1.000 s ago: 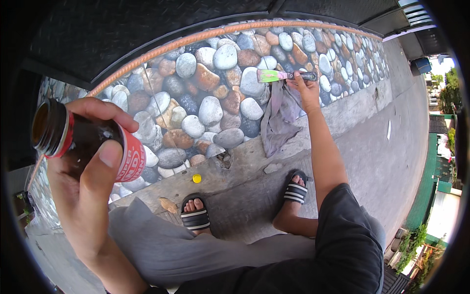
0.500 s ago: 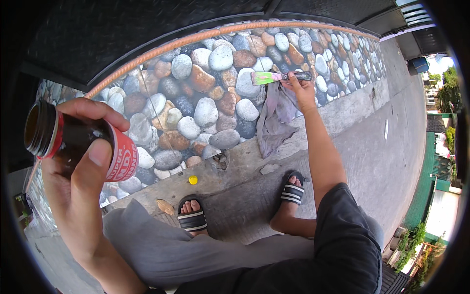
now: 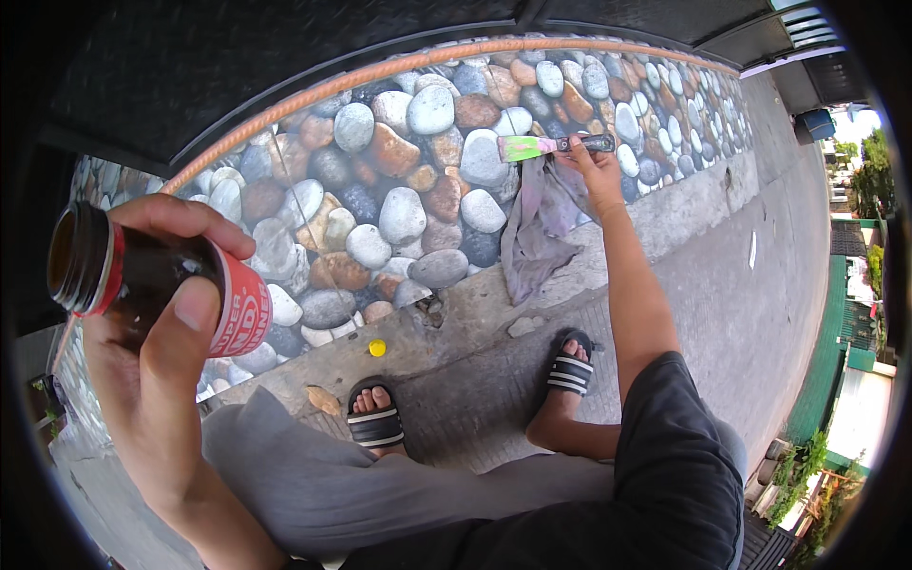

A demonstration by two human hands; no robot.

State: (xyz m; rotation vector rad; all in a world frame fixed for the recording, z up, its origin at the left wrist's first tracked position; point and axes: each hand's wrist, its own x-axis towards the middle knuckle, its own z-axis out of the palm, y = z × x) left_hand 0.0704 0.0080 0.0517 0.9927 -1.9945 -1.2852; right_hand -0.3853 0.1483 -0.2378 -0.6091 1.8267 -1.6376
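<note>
Your left hand (image 3: 147, 370) clasped the dark open bottle (image 3: 157, 275) while your right hand (image 3: 594, 174), well apart, gripped the flat green-ended tool (image 3: 527, 148) beside the grey rag (image 3: 540, 228) — steadiness meant never letting the bottle tip.

Dark-brown bottle (image 3: 173, 264), red-and-white label (image 3: 243, 309)

Wears: black short-sleeved fabric top (image 3: 676, 427) | loose plain grey cloth legwear (image 3: 380, 499) | black open-toed slide sandals (image 3: 376, 427), white-striped straps

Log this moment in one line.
left hand: open dark bottle; right hand: dark-handled flat tool; grey cloth: below tool; yellow cap: on concrete near left sandal
</note>
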